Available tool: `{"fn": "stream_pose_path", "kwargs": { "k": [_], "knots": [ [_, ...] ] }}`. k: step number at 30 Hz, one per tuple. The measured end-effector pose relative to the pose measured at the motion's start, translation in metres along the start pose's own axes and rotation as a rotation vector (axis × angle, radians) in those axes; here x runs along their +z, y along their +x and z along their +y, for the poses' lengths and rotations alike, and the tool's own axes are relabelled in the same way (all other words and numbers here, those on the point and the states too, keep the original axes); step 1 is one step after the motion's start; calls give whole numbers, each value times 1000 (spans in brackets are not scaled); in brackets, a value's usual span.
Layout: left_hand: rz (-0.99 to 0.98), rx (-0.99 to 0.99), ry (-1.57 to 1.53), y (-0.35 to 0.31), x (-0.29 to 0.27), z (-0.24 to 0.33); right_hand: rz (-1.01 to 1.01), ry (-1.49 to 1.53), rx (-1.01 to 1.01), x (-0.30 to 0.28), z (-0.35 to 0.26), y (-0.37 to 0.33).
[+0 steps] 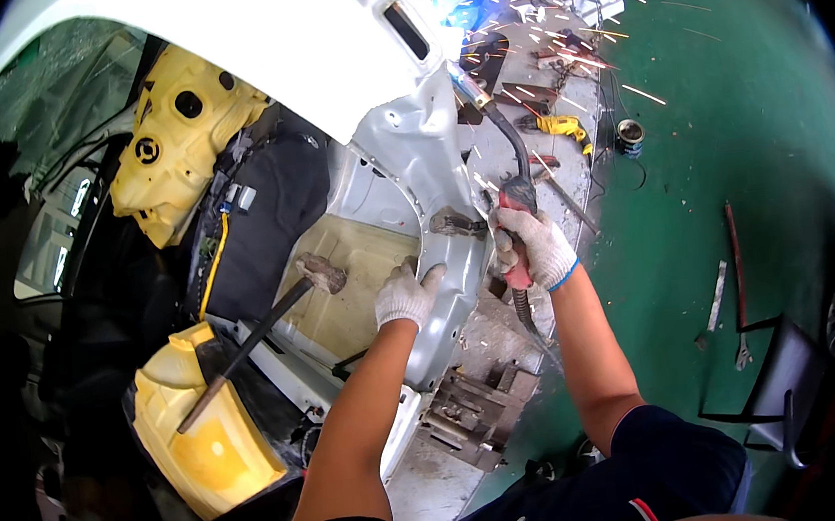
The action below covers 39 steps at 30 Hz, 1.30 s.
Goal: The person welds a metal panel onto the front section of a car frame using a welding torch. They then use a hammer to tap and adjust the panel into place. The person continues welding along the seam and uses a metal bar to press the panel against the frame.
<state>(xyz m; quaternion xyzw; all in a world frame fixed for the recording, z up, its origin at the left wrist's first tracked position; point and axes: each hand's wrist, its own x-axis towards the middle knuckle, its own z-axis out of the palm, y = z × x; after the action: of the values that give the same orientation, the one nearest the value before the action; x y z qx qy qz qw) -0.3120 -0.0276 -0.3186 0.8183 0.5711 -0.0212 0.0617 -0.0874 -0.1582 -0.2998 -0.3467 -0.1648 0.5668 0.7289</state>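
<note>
My right hand [539,246], in a white knit glove, is closed around the red handle of a welding torch [514,194]. The torch's dark neck reaches up to a metal nozzle [469,87] at the edge of a white car body [287,52]. A bright bluish arc glows there and orange sparks fly to the right. My left hand [405,296], gloved too, rests on the bare grey wheel-arch panel [450,303], thumb apart from the fingers. Beside the right hand, a blunt dark tool head [454,222] lies on the panel.
A hammer [321,273] leans across the opening on the left, near yellow foam pieces [217,451]. Right of the body lie a yellow power tool [563,128], a can [631,135] and steel blocks [472,411]. Long bars [737,270] and a chair [786,376] stand out on the green floor.
</note>
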Motion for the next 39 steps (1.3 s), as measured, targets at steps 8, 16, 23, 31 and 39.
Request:
{"fn": "stream_pose_path", "kwargs": {
  "k": [8,16,23,31,39],
  "knots": [
    [7,39,-48,-4,-7,11,-16,121,-146,-8,6,-10],
    [18,44,-126,4,15,-4,34,-14,-11,-18,22,-18],
    [151,67,-98,0,18,0,-43,-56,-31,-13,20,1],
    [133,27,-62,-2,13,7,-93,-31,-88,-20,8,2],
    [36,8,-101,2,13,-4,-81,20,-17,-22,4,5]
  ]
}}
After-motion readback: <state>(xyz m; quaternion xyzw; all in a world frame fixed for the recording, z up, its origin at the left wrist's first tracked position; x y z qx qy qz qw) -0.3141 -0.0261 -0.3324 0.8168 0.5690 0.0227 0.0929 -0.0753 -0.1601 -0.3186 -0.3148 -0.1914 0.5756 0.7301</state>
